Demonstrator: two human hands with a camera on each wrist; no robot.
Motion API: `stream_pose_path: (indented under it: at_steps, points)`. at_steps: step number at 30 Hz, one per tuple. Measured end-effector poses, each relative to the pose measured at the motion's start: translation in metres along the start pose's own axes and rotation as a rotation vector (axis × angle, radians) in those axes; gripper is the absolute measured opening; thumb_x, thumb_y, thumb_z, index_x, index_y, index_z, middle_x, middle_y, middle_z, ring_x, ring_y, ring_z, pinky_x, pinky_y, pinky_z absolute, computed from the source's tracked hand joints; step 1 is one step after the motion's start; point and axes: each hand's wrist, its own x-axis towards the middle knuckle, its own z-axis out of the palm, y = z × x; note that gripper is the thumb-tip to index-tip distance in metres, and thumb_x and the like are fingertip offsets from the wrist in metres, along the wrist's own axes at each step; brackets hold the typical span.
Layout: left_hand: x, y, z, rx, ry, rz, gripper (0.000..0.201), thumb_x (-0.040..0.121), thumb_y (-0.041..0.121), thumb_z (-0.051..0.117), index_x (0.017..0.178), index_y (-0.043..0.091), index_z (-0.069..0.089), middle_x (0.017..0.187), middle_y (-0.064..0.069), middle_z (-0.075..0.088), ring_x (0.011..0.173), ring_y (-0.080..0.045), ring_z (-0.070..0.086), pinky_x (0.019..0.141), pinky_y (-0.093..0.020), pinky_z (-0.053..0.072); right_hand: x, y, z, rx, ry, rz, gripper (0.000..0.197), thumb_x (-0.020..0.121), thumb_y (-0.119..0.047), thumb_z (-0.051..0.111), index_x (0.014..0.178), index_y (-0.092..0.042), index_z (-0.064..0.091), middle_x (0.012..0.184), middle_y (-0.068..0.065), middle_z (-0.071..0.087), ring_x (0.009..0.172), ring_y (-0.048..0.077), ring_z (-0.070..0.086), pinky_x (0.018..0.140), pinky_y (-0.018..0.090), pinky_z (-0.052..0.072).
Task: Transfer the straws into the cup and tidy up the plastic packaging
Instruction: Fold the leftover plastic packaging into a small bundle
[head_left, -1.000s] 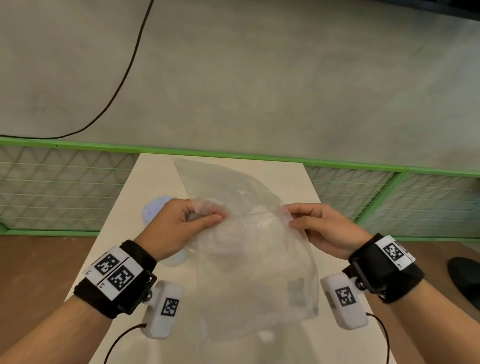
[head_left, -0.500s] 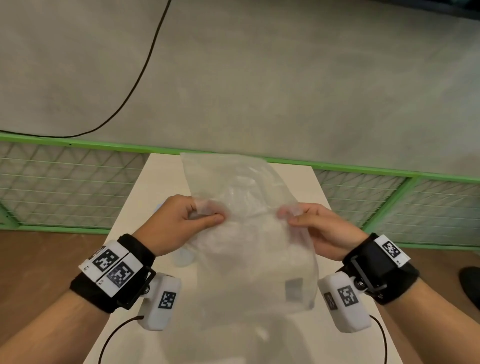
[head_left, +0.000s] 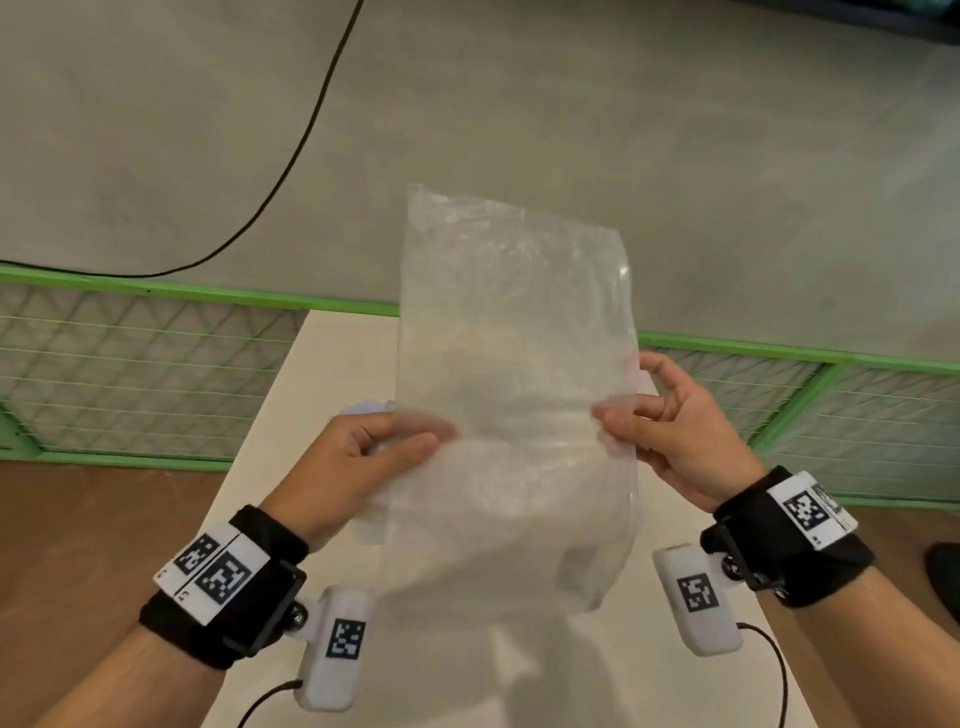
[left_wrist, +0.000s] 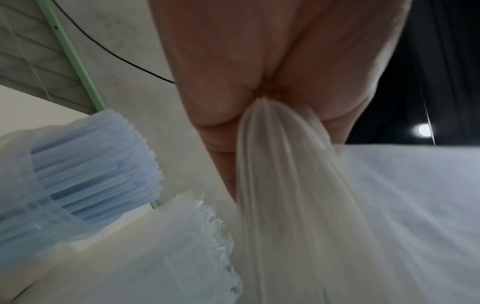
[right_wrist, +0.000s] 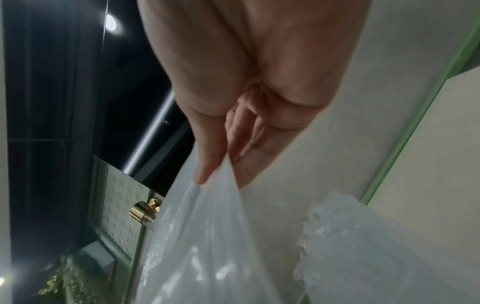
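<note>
A clear plastic bag (head_left: 514, 395) stands upright in the air above the white table (head_left: 332, 358), stretched flat between both hands. My left hand (head_left: 363, 457) pinches its left edge with thumb and fingers; the film (left_wrist: 280, 185) bunches where that hand (left_wrist: 233, 82) grips it. My right hand (head_left: 670, 426) pinches the right edge, thumb in front, and the film (right_wrist: 207, 236) hangs from that pinch (right_wrist: 221, 168). The light blue straws (left_wrist: 88, 168) stand in a translucent cup (left_wrist: 20, 185) to the left of the bag; only a sliver of them (head_left: 363, 406) peeks above my left hand.
A green-framed wire mesh fence (head_left: 130, 364) runs behind the table's far edge. A black cable (head_left: 291, 156) crosses the grey floor beyond. Brown floor lies on both sides of the narrow table, and a dark shoe (head_left: 943, 577) sits at the right edge.
Both hands have lifted the bag and pulled it wider and flatter; its top now rises above the fence line. The hands have moved apart along the bag's edges.
</note>
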Motion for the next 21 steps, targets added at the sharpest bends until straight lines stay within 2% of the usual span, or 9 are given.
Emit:
stream_pose_path:
  at_steps: [2, 4, 6, 8, 10, 13, 17, 19, 21]
  points:
    - [0.004, 0.004, -0.003, -0.033, -0.039, 0.007, 0.018, 0.082, 0.028, 0.072, 0.098, 0.022, 0.078, 0.108, 0.001, 0.074, 0.102, -0.009, 0.068, 0.090, -0.026, 0.052, 0.001, -0.005, 0.001, -0.053, -0.008, -0.005, 0.076, 0.048, -0.020, 0.094, 0.115, -0.013, 0.059, 0.084, 0.016, 0.075, 0.067, 0.022, 0.073, 0.062, 0.031, 0.060]
    - [0.008, 0.009, -0.005, -0.073, -0.071, 0.013, 0.018, 0.083, 0.032, 0.072, 0.098, 0.023, 0.079, 0.109, 0.000, 0.074, 0.102, -0.010, 0.069, 0.085, -0.019, 0.054, 0.002, -0.009, 0.005, -0.114, -0.006, -0.018, 0.073, 0.045, -0.028, 0.097, 0.109, -0.013, 0.066, 0.087, 0.017, 0.075, 0.068, 0.021, 0.073, 0.063, 0.029, 0.059]
    - [0.012, 0.011, -0.006, -0.036, -0.041, 0.048, 0.017, 0.083, 0.026, 0.067, 0.095, 0.023, 0.079, 0.107, 0.001, 0.075, 0.103, -0.008, 0.068, 0.082, -0.014, 0.051, 0.004, -0.012, 0.006, -0.138, 0.015, -0.045, 0.068, 0.044, -0.033, 0.097, 0.102, -0.010, 0.069, 0.090, 0.016, 0.075, 0.073, 0.020, 0.073, 0.065, 0.027, 0.059]
    - [0.017, 0.011, -0.006, 0.021, -0.010, 0.086, 0.020, 0.082, 0.022, 0.064, 0.095, 0.023, 0.079, 0.108, 0.003, 0.074, 0.108, -0.006, 0.065, 0.087, -0.012, 0.049, 0.004, -0.016, 0.008, -0.142, 0.002, -0.048, 0.055, 0.056, -0.028, 0.090, 0.103, -0.010, 0.068, 0.096, 0.017, 0.075, 0.079, 0.020, 0.073, 0.067, 0.025, 0.058]
    - [0.018, 0.011, -0.008, 0.040, 0.010, 0.107, 0.020, 0.082, 0.021, 0.064, 0.096, 0.024, 0.079, 0.108, 0.004, 0.074, 0.109, -0.006, 0.065, 0.089, -0.014, 0.049, 0.002, -0.020, 0.011, -0.174, -0.057, -0.005, 0.045, 0.067, -0.021, 0.076, 0.110, -0.014, 0.065, 0.101, 0.019, 0.073, 0.080, 0.020, 0.073, 0.067, 0.027, 0.058]
    - [0.019, 0.012, -0.012, 0.101, 0.020, 0.128, 0.020, 0.085, 0.018, 0.064, 0.099, 0.026, 0.077, 0.109, 0.009, 0.074, 0.113, -0.004, 0.063, 0.091, -0.012, 0.048, 0.000, -0.023, 0.014, -0.225, -0.135, 0.067, 0.034, 0.072, -0.022, 0.070, 0.106, -0.024, 0.069, 0.094, 0.023, 0.073, 0.065, 0.026, 0.070, 0.061, 0.034, 0.058]
    - [0.021, 0.014, -0.015, 0.070, 0.024, 0.155, 0.026, 0.082, 0.017, 0.067, 0.101, 0.032, 0.076, 0.112, 0.007, 0.072, 0.108, -0.008, 0.065, 0.092, -0.026, 0.052, 0.003, -0.020, 0.013, -0.127, -0.095, 0.042, 0.022, 0.079, -0.013, 0.064, 0.095, -0.022, 0.075, 0.081, 0.018, 0.074, 0.051, 0.021, 0.066, 0.054, 0.030, 0.057]
    - [0.023, 0.017, -0.013, 0.036, 0.027, 0.219, 0.035, 0.082, 0.008, 0.067, 0.101, 0.037, 0.075, 0.109, 0.007, 0.072, 0.098, -0.007, 0.067, 0.083, -0.023, 0.056, 0.005, -0.017, 0.014, -0.072, -0.068, 0.020, 0.021, 0.077, -0.012, 0.064, 0.092, -0.020, 0.077, 0.080, 0.016, 0.074, 0.046, 0.019, 0.062, 0.052, 0.028, 0.056]
    - [0.026, 0.020, -0.010, 0.061, 0.042, 0.248, 0.043, 0.085, -0.004, 0.064, 0.085, 0.037, 0.077, 0.095, 0.011, 0.074, 0.085, -0.003, 0.068, 0.070, -0.017, 0.054, 0.006, -0.015, 0.017, -0.043, -0.023, 0.009, 0.023, 0.080, -0.006, 0.058, 0.083, -0.016, 0.079, 0.078, 0.015, 0.073, 0.042, 0.019, 0.060, 0.049, 0.026, 0.054]
